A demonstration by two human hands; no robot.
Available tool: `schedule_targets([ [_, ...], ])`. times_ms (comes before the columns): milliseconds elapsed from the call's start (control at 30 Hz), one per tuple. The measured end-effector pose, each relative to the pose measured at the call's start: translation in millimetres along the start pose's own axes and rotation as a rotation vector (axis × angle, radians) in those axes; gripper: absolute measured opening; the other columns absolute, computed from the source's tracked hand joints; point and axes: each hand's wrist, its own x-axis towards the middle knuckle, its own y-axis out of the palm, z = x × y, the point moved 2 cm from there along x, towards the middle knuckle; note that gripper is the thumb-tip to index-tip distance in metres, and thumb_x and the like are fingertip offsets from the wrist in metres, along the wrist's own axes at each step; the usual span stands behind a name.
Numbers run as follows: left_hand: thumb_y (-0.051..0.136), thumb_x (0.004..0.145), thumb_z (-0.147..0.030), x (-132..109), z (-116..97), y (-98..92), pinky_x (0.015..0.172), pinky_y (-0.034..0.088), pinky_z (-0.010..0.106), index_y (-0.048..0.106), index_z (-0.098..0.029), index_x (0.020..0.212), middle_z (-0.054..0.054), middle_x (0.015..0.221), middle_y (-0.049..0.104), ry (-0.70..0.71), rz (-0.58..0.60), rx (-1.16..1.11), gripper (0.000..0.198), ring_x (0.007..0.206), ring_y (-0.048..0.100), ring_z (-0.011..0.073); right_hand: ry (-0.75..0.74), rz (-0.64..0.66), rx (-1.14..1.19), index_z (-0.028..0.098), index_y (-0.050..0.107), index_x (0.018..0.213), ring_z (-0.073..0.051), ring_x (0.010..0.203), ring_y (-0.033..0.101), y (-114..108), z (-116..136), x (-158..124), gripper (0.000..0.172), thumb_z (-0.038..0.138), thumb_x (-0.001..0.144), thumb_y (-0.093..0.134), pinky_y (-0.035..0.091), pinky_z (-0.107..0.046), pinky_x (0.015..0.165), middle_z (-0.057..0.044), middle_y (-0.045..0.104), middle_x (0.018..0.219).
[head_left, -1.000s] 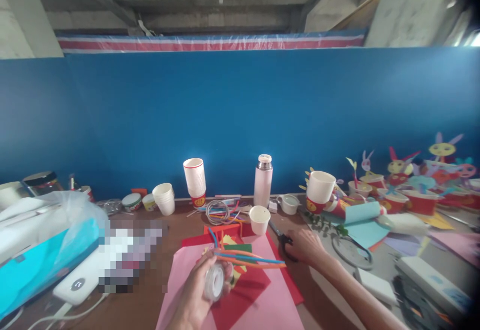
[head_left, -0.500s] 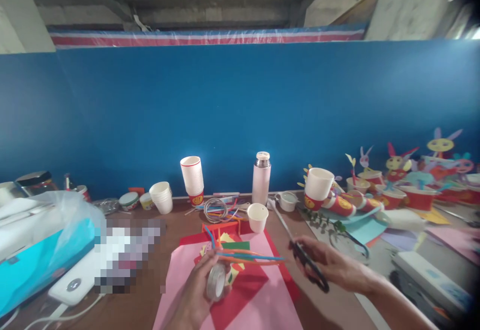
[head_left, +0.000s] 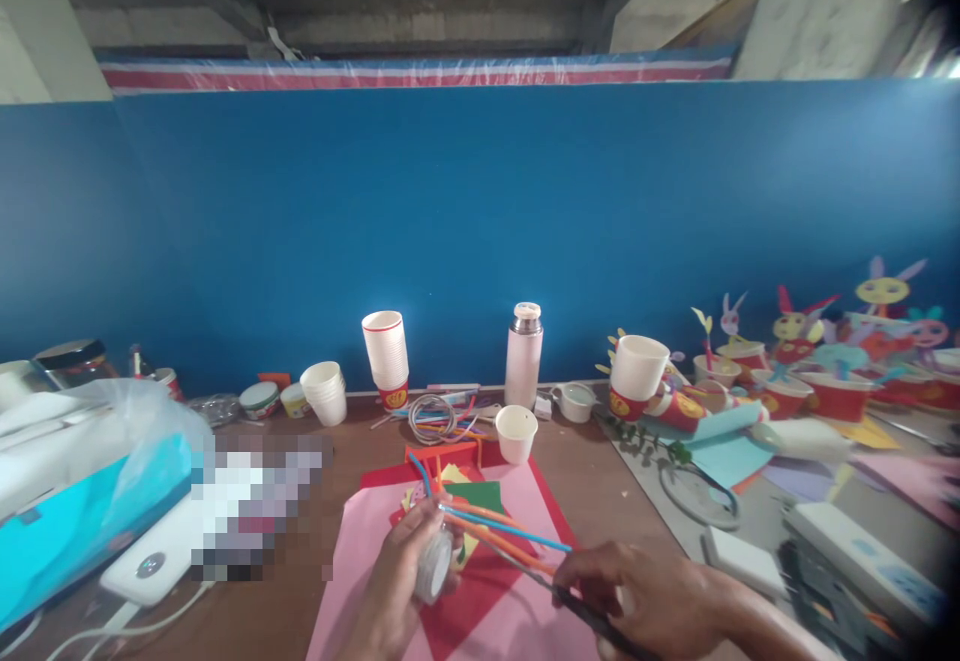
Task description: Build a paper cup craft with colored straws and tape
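Note:
My left hand [head_left: 401, 581] grips a roll of clear tape [head_left: 433, 565] together with several thin coloured strips [head_left: 502, 533], orange and blue, that stick out to the right over the pink paper [head_left: 360, 541]. My right hand [head_left: 637, 596] is closed on black-handled scissors [head_left: 577, 609], whose blades point left toward the strips near the tape roll. Both hands hover low over the red paper [head_left: 487, 591] at the table's near edge.
A small white cup [head_left: 517, 433], a pink flask [head_left: 523, 355], stacked paper cups [head_left: 388, 359] and a wire coil [head_left: 433, 418] stand behind the papers. Paper-cup crafts [head_left: 840, 381] crowd the right. A blue tissue pack in plastic [head_left: 90, 501] and white power bank [head_left: 161, 556] lie left.
My right hand picked the scissors up from the table at the right, then carried them down and left to the strips. The left hand kept hold of the tape roll and strips.

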Motion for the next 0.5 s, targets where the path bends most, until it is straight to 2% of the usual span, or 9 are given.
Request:
schedule_targets([
  [100,0.068,0.07,-0.033,-1.7,2.0,1.5,0.044,0.047,0.024,0.057,-0.015,0.106,0.006,0.072,0.067,0.003,0.018,0.041,0.042,0.06,0.063,0.0177,0.02,0.028,-0.003,0.031,0.064,0.1,-0.013,0.061,0.051,-0.2,-2.6,3.6,0.037,0.032,0.062,0.064,0.032,-0.019,0.05,0.003,0.061,0.072],
  [333,0.068,0.07,-0.034,-2.9,4.1,5.4,0.041,0.046,0.024,0.061,-0.014,0.101,0.006,0.072,0.066,0.002,0.055,0.028,0.038,0.064,0.062,0.019,-0.003,0.054,0.076,0.03,0.063,0.102,-0.011,0.056,0.044,8.9,-9.9,11.6,0.04,0.026,0.062,0.061,0.031,-0.018,0.05,0.004,0.055,0.066],
  [500,0.067,0.07,-0.033,-0.8,7.4,2.7,0.04,0.047,0.026,0.057,-0.014,0.11,0.008,0.075,0.067,-0.022,0.007,0.015,0.045,0.069,0.064,0.0221,0.028,0.056,0.074,0.03,0.064,0.101,-0.011,0.057,0.044,6.8,-12.8,13.1,0.039,0.029,0.063,0.063,0.03,-0.018,0.048,0.003,0.056,0.068],
])
